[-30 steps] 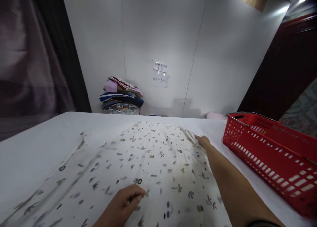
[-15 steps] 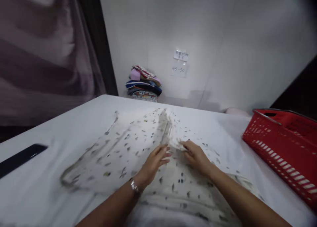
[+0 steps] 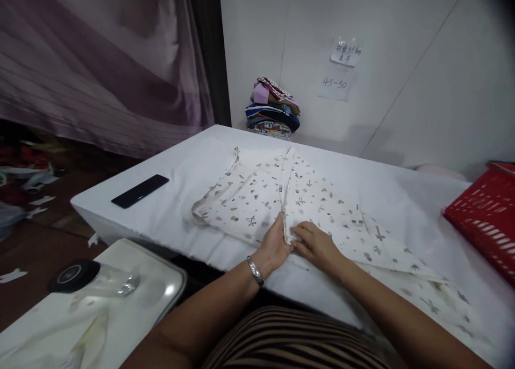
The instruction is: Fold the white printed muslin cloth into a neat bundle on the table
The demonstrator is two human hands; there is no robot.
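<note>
A white garment (image 3: 306, 203) printed with small dark figures lies spread on the white table (image 3: 193, 165), one side folded over so a crease runs down its middle. My left hand (image 3: 276, 245), a bracelet on its wrist, lies flat with fingers stretched out on the cloth just left of the crease's near end. My right hand (image 3: 316, 244) rests beside it on the folded edge, fingers curled and pressing the cloth down. The two hands nearly touch.
A black phone (image 3: 139, 191) lies near the table's left corner. A stack of folded clothes (image 3: 272, 109) stands against the far wall under paper notes (image 3: 345, 52). A red plastic basket (image 3: 488, 213) sits at the right. A low white surface with a clear bottle (image 3: 94, 280) is at my lower left.
The garment's right side has been folded over to the middle. Both hands came together and slid back to the near end of the crease. My view has swung to the left.
</note>
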